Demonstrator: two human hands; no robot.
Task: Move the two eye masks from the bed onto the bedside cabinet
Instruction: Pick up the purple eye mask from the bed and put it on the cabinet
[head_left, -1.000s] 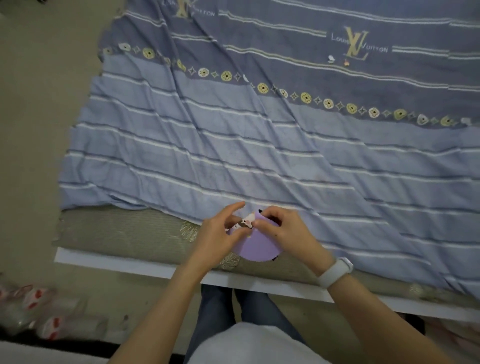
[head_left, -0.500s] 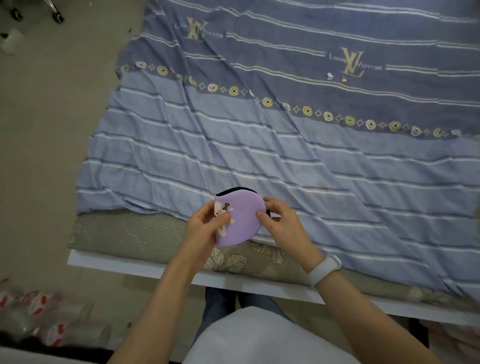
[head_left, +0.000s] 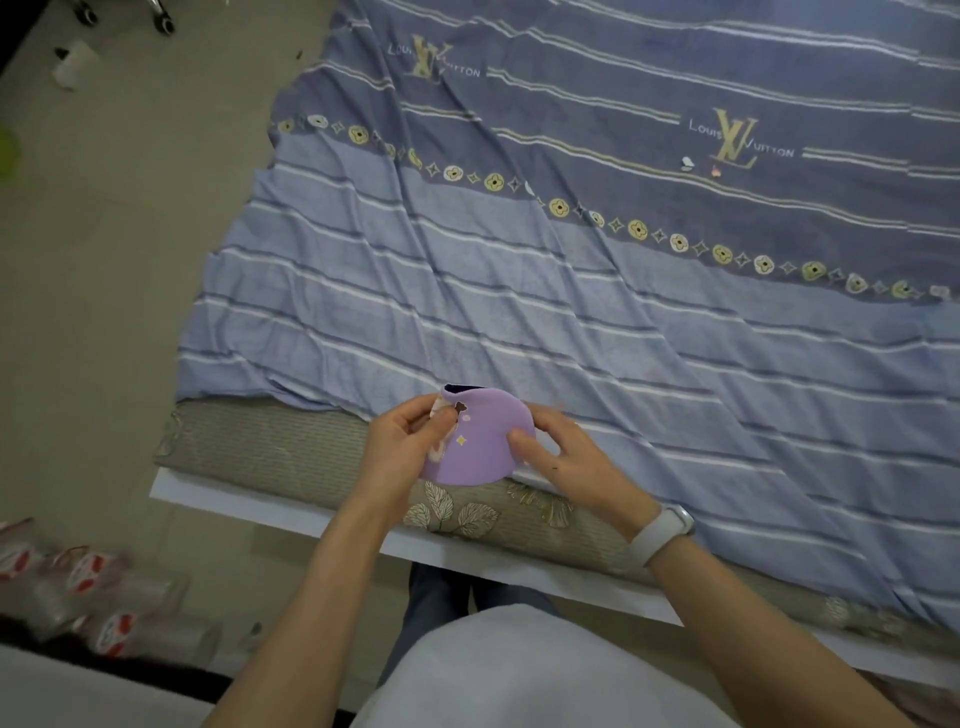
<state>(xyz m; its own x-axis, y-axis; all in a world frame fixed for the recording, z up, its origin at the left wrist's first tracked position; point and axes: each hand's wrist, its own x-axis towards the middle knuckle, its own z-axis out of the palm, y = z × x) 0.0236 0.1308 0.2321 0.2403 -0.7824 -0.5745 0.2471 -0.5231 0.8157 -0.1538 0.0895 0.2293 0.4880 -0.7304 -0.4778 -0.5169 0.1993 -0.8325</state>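
Note:
A purple eye mask (head_left: 480, 447) with a small cartoon print and a dark lining is held above the near edge of the bed. My left hand (head_left: 402, 449) pinches its left end between thumb and fingers. My right hand (head_left: 563, 457), with a white band on the wrist, holds its right edge with the thumb on top. The mask looks folded or stacked; I cannot tell whether a second mask lies behind it. The bedside cabinet is not in view.
A blue striped sheet (head_left: 597, 291) covers the bed, over a beige leaf-patterned mattress edge (head_left: 270, 452) and white frame (head_left: 249, 501). Clear plastic bottles (head_left: 88, 587) lie on the floor at lower left. Chair casters (head_left: 161, 15) and a small white bottle (head_left: 75, 65) sit at top left.
The view has swung left and back. Both hands turned the purple mask so its printed face shows, and lifted it slightly; the grip stays on both ends.

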